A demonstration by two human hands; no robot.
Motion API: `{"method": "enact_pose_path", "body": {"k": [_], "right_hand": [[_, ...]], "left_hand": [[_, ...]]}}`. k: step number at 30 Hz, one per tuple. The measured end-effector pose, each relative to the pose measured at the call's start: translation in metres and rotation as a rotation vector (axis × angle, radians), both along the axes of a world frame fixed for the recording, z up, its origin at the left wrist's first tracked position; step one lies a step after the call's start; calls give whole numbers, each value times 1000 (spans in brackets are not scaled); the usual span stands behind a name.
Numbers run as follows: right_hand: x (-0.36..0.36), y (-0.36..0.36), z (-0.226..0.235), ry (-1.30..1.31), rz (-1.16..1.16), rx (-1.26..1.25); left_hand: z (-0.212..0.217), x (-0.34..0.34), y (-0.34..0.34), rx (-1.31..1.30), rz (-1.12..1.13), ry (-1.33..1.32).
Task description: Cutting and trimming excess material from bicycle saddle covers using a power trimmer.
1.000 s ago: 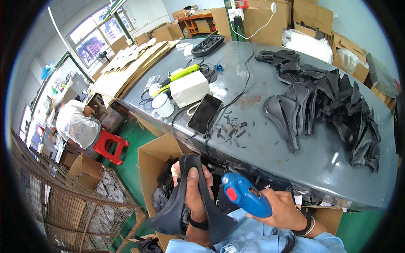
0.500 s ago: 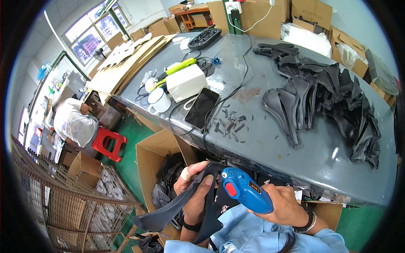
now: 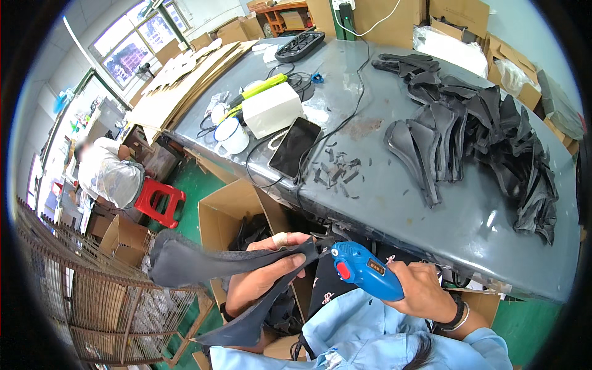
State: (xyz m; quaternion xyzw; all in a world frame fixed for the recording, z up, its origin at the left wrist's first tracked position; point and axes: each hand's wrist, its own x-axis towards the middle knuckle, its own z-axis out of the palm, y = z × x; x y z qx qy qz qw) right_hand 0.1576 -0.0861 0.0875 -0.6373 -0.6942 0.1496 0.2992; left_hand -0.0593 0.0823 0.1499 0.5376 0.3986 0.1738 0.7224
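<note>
Rack (image 3: 114, 302), wire, far L. Co-worker (image 3: 111, 176) in wht top next, by red stool (image 3: 161, 200). Dk forked pc (image 3: 206, 266) held out over cardboard box (image 3: 223, 206), its two prongs pointing L and down-L. LH (image 3: 262, 282) grasping pc nr narrow end, thumb on near side, wrap on one finger. On gray table (image 3: 385, 200): wht mug (image 3: 232, 137), blk phone (image 3: 295, 148), then small dk scraps (image 3: 337, 172). Blue handheld tool (image 3: 368, 271) w/ red button, nose right by pc's narrow end; contact unclear. RH (image 3: 425, 293) wrapped round tool's rear. Pile of similar dk pcs (image 3: 493, 145) on table, R side.
</note>
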Motion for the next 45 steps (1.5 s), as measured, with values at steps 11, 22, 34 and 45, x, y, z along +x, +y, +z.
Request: {"method": "enact_pose_path", "body": {"k": [11, 22, 34, 45], "right_hand": [[-4, -1, -4, -60, 75, -8], [-14, -3, -1, 54, 81, -6], [-13, 2, -4, 93, 5, 18], [-23, 7, -3, 193, -8, 31]], "left_hand": [[-7, 11, 16, 187, -315, 139], [-32, 33, 6, 143, -342, 67], [-19, 28, -5, 509, 571, -601], [-44, 46, -25, 540, 764, -701]]}}
